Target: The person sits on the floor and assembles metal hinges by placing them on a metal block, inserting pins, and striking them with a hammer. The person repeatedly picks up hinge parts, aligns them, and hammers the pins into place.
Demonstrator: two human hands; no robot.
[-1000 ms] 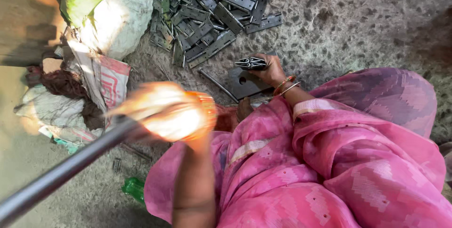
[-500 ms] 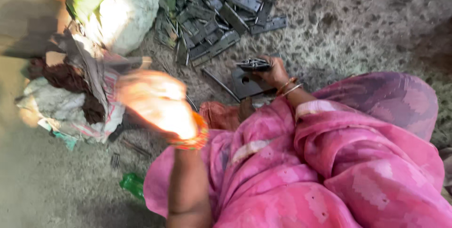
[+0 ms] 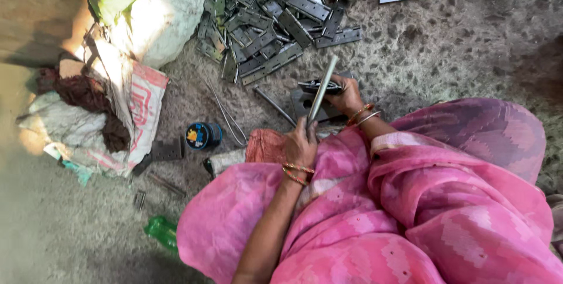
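Mid-job: gripped metal rod [image 3: 321,89] in left hand [image 3: 302,143], pinned dark hinge [image 3: 319,86] with right hand [image 3: 347,95]; hinge pile [image 3: 275,14] far left, still unworked.

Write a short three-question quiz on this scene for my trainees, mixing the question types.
1. True or false: the left hand has its grip closed around a metal rod.
2. Multiple choice: the right hand holds
A. a dark hinge on a flat block
B. a green bottle
C. a round blue tin
3. Short answer: what lies heaped on the floor beyond both hands?

Key
1. True.
2. A.
3. A pile of metal hinges.
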